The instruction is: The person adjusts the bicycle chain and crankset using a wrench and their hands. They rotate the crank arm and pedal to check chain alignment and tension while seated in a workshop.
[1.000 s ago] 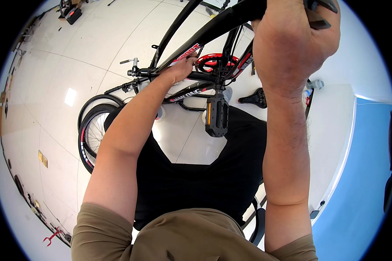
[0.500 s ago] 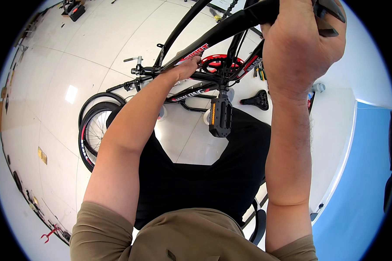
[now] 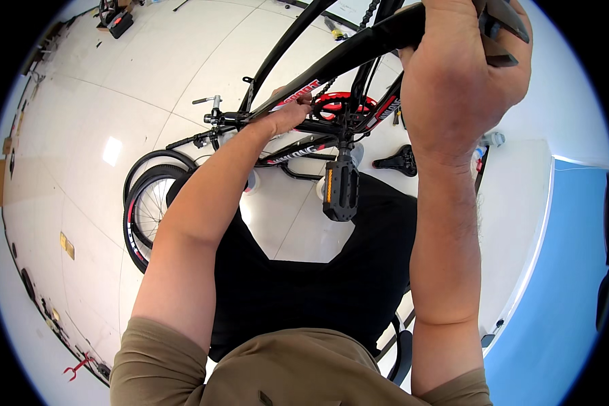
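Observation:
A black bicycle frame (image 3: 358,51) with red and white markings is held up in front of me, tilted. My left hand (image 3: 289,116) has its fingers curled round a frame tube just left of the red chainring (image 3: 348,97); part of the grip is hidden behind the tube. High at the right, close to the camera, my right hand (image 3: 461,91) is closed round the frame's upper end, where dark flat metal ends stick out past the fingers. A chain (image 3: 370,12) runs by the frame. The black pedal (image 3: 341,189) with an orange reflector hangs over the gap between my knees.
A wheel (image 3: 139,216) with a black tyre lies at the left by my leg. On the tiled floor (image 3: 88,176) a black saddle (image 3: 399,161) lies right of the pedal. A dark tool case (image 3: 118,21) is at the far left, a blue surface (image 3: 555,271) at the right.
The frame and both hands have shifted slightly; the pedal hangs a little lower in the picture and the right hand is a bit further left. Both grips stay closed.

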Demonstrator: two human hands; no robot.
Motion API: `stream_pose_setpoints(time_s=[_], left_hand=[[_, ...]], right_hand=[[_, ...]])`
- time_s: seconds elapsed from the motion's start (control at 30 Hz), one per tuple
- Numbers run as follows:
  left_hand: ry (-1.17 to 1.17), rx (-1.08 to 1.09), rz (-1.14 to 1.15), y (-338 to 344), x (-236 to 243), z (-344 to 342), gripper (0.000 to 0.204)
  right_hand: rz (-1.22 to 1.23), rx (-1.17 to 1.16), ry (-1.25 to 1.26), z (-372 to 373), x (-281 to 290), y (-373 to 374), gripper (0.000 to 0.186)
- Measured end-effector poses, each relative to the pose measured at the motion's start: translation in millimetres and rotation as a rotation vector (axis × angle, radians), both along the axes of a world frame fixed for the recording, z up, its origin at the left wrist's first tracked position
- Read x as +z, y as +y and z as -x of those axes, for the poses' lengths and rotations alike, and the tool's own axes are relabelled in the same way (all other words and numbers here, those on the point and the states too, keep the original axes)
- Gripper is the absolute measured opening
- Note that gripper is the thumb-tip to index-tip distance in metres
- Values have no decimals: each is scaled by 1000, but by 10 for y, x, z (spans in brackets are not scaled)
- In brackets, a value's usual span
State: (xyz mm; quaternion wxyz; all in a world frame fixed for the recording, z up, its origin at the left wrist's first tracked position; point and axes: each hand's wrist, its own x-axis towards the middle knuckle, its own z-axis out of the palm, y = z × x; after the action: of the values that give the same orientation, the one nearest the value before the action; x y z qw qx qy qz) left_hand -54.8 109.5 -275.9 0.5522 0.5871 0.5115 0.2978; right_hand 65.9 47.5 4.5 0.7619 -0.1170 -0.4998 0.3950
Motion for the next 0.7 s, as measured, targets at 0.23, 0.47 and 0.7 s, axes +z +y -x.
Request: stream_pose_setpoints(time_s=[0.23,0.47,0.7], left_hand=[[59,14,32,-17,67,-31,18],[31,55,66,0,4,-58,13],[14,83,55,162,-348,-20,8]], right_hand=[[-123,-423,-369,-69,-23,64,6],[-86,-383,-344,-90,-52,85,7],[-82,-466,-388,-40,-26,44,8]])
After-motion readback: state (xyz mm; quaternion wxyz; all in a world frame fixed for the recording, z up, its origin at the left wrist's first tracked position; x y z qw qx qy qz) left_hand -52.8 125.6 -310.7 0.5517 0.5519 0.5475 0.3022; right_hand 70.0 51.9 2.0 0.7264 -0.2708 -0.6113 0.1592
